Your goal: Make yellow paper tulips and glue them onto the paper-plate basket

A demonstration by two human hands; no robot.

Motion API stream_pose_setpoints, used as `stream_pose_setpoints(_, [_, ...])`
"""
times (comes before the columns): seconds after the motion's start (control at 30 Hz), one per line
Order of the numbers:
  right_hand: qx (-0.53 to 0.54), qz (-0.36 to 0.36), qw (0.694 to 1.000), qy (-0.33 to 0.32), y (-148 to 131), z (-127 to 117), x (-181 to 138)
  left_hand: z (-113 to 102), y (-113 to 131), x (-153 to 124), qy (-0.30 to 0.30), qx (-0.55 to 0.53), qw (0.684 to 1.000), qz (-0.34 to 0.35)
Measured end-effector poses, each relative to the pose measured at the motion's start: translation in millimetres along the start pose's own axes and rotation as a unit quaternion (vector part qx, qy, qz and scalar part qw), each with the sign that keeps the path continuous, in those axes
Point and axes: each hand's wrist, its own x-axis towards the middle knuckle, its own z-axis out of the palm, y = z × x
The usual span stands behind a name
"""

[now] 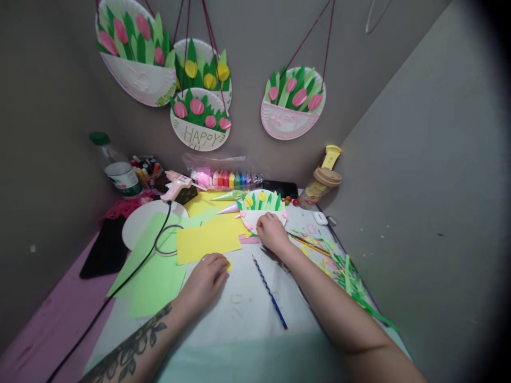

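Observation:
My left hand (208,275) rests on the white table cover with its fingers curled together, and a small yellow paper piece (229,265) shows at its fingertips. Farther forward, my right hand (273,232) lies over the lower front of a small paper plate basket (250,217). Its fingers are bent against the plate, and anything beneath them is hidden. Yellow tulips, green paper leaves and pink blobs decorate this basket. Between my forearms lies a blue pencil (270,291). A yellow paper sheet (211,240) sits just beyond my left hand.
Green paper sheets (155,287), a white plate (133,226) and a pink glue gun (176,185) with a black cord occupy the left. Green paper scraps (348,276) lie right. A bottle (122,173) and a lidded cup (319,186) stand behind. Finished baskets (293,119) hang above.

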Motion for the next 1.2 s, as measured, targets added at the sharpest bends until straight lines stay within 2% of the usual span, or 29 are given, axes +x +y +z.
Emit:
stream_pose_setpoints(0.1, [0.049, 0.008, 0.999, 0.006, 10, -17, -6, -1, 0, 0, 0.003, -0.002, 1.000, 0.004])
stream_pose_setpoints(0.17, [0.140, 0.044, 0.989, 0.000, 24, -34, -15, -1, 0, -1, 0.004, -0.002, 1.000, 0.007])
stream_pose_setpoints(0.23, [0.173, 0.092, 0.980, -0.024, 41, -50, -26, 0, 0, -2, 0.007, -0.001, 1.000, 0.010])
stream_pose_setpoints(0.3, [0.099, 0.143, 0.982, -0.066, 54, -60, -38, 2, 1, -2, 0.015, 0.003, 1.000, 0.012])
stream_pose_setpoints(0.37, [-0.045, 0.191, 0.981, -0.001, 56, -61, -49, 4, 3, -3, 0.020, 0.010, 1.000, 0.018])
stream_pose_setpoints(0.4, [-0.092, 0.191, 0.977, 0.027, 50, -59, -54, 4, 4, -3, 0.019, 0.014, 0.999, 0.023])
stream_pose_setpoints(0.47, [-0.103, 0.134, 0.985, 0.032, 29, -50, -65, 0, 4, -3, 0.019, 0.026, 0.999, 0.037])
stream_pose_setpoints(0.57, [-0.028, -0.010, 0.999, -0.034, -17, -36, -80, -18, 0, -4, 0.061, 0.077, 0.995, 0.030])
stream_pose_setpoints(0.63, [0.013, -0.070, 0.993, -0.095, -45, -29, -89, -36, -6, -5, 0.100, 0.143, 0.984, -0.026])
stream_pose_setpoints(0.7, [0.024, -0.105, 0.985, -0.134, -65, -23, -95, -54, -12, -6, 0.097, 0.214, 0.966, -0.107])
stream_pose_setpoints(0.8, [0.014, -0.123, 0.980, -0.157, -78, -12, -101, -69, -21, -8, 0.087, 0.252, 0.944, -0.193])
stream_pose_setpoints(0.87, [0.011, -0.118, 0.981, -0.151, -79, -5, -104, -69, -26, -8, 0.092, 0.235, 0.942, -0.219])
stream_pose_setpoints(1.1, [0.035, -0.131, 0.982, -0.131, -82, 10, -114, -55, -33, -3, 0.125, 0.147, 0.961, -0.199])
stream_pose_setpoints(1.2, [0.039, -0.136, 0.982, -0.128, -83, 11, -116, -63, -29, -4, 0.127, 0.151, 0.962, -0.186])
